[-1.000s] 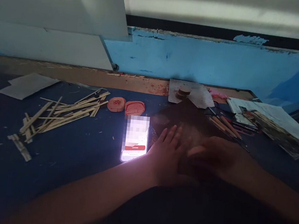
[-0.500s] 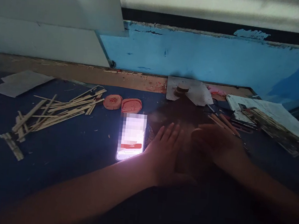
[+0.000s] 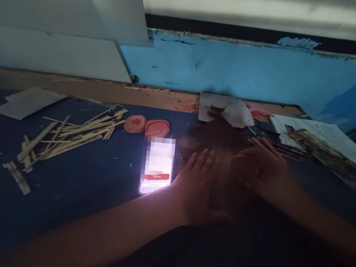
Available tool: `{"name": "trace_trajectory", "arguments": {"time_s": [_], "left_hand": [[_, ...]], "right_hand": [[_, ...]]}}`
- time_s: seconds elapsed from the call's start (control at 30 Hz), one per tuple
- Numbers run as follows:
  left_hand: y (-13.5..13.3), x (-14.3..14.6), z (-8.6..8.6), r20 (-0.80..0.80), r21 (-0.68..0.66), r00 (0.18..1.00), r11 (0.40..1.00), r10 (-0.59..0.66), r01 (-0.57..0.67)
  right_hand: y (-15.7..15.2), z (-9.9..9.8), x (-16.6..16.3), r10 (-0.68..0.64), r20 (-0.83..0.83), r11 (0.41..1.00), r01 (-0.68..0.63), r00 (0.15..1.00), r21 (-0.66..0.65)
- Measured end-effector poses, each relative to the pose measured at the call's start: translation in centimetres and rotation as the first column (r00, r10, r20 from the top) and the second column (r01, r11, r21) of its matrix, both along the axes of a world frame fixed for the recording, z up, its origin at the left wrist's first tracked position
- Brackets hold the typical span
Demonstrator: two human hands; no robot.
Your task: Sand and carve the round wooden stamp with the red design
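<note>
My left hand [image 3: 200,186] lies flat with its fingers stretched out on a dark brown sheet [image 3: 218,139] on the blue bench top. A lit phone [image 3: 158,165] lies just to its left, screen up. My right hand [image 3: 258,170] is over the right part of the same sheet, blurred by motion, so its fingers cannot be made out. Thin wooden-handled tools [image 3: 269,148] lie just beyond it.
A heap of thin wooden sticks [image 3: 71,133] lies at the left. Two round red pieces [image 3: 147,126] sit behind the phone. Grey paper [image 3: 26,101] lies far left, papers and a stick bundle [image 3: 321,147] at right. A small wooden disc stack [image 3: 216,109] rests on paper by the blue wall.
My right hand has moved away from me and to the right across the brown sheet. My left hand has stayed flat in place.
</note>
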State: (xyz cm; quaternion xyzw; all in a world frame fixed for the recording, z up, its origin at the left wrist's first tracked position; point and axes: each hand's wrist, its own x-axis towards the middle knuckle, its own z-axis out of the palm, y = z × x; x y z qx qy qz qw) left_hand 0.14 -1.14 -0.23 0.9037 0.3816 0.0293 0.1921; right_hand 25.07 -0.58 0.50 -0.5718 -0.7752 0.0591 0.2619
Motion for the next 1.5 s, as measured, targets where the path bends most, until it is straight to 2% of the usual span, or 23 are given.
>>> {"name": "trace_trajectory", "arguments": {"time_s": [0.1, 0.23, 0.37, 0.43, 0.53, 0.63, 0.73, 0.8, 0.9, 0.97, 1.13, 1.33, 1.5], "left_hand": [[0.0, 0.0, 0.1, -0.008, -0.005, 1.000, 1.000, 0.004, -0.004], [0.0, 0.0, 0.0, -0.007, -0.011, 1.000, 1.000, -0.006, 0.006], [0.1, 0.1, 0.0, -0.010, 0.006, 1.000, 1.000, 0.002, -0.002], [0.2, 0.1, 0.0, -0.007, 0.012, 1.000, 1.000, -0.002, 0.002], [0.1, 0.2, 0.4, 0.006, 0.036, 1.000, 0.999, -0.024, 0.024], [-0.7, 0.2, 0.8, 0.046, 0.047, 0.996, 0.997, -0.072, 0.069], [-2.0, 0.3, 0.9, 0.141, -0.005, 0.982, 0.992, -0.126, 0.128], [-2.7, 0.4, 0.7, 0.212, -0.034, 0.964, 0.984, -0.162, 0.173], [-3.0, 0.7, 0.0, 0.251, -0.049, 0.955, 0.983, -0.160, 0.178], [-2.9, 0.9, -0.5, 0.294, -0.053, 0.941, 0.981, -0.166, 0.189], [-2.7, 1.3, -1.3, 0.359, -0.057, 0.917, 0.977, -0.173, 0.206], [-3.2, 1.8, -2.9, 0.401, -0.045, 0.901, 0.978, -0.167, 0.202], [-3.8, 1.8, -4.5, 0.420, -0.004, 0.895, 0.986, -0.150, 0.167]], "right_hand": [[0.1, 0.0, 0.2, -0.021, 0.118, 1.000, 0.020, 0.993, 0.004], [0.0, 0.0, 0.6, 0.022, 0.115, 0.998, -0.014, 0.993, -0.069], [1.1, 0.2, 1.4, -0.072, 0.199, 0.997, 0.078, 0.977, -0.027], [1.8, 0.5, 1.2, -0.083, 0.160, 0.996, 0.086, 0.984, -0.014], [2.6, 1.3, -0.1, -0.041, 0.090, 0.999, 0.042, 0.995, -0.008], [3.3, 2.7, -2.1, 0.001, 0.098, 1.000, -0.003, 0.995, 0.017], [3.4, 3.8, -4.2, 0.054, 0.081, 0.998, -0.055, 0.995, 0.013], [3.3, 4.0, -5.5, 0.136, 0.067, 0.991, -0.135, 0.988, -0.027], [3.3, 3.1, -7.6, 0.307, 0.086, 0.950, -0.301, 0.948, -0.079], [3.8, 2.2, -8.7, 0.371, 0.111, 0.928, -0.365, 0.922, -0.071], [4.9, 1.2, -9.6, 0.367, 0.138, 0.929, -0.371, 0.920, 0.003], [4.0, 1.8, -9.0, 0.381, 0.148, 0.924, -0.370, 0.913, -0.096], [5.3, 0.4, -10.6, 0.438, 0.065, 0.894, -0.442, 0.897, 0.077]]}}
